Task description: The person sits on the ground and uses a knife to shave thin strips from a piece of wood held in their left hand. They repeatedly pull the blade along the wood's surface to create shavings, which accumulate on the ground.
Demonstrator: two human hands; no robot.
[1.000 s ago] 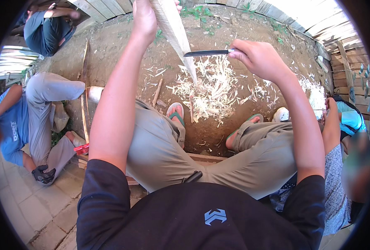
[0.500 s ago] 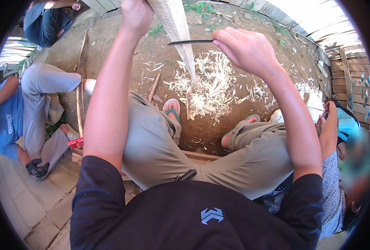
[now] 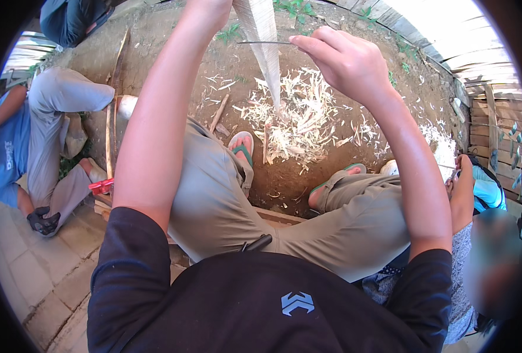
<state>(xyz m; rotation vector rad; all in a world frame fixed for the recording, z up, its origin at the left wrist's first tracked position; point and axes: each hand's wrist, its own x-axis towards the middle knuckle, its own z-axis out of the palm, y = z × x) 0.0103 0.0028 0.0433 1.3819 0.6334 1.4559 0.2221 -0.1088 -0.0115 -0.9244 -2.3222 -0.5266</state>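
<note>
A pale, tapering wooden board (image 3: 267,65) stands with its narrow end down among the shavings, its upper part cut off by the top of the view. My left hand (image 3: 211,10), half out of view at the top edge, is closed at the board's upper part; its fingertips are hidden. In my right hand (image 3: 350,62) is a knife, fingers wrapped round its handle. The thin dark knife blade (image 3: 264,42) points left and lies across the board, seen nearly edge-on.
Curled wood shavings (image 3: 302,123) cover the dirt between my sandalled feet. A person in blue (image 3: 5,135) sits at left by a long curved wooden strip (image 3: 113,112) and a red tool (image 3: 101,186). Another person (image 3: 464,253) is close at my right. A plank wall (image 3: 487,120) stands beyond.
The board's upper part has shifted right and stands more upright. My left hand has risen partly out of view. My right hand and the knife are slightly higher, the blade now more edge-on.
</note>
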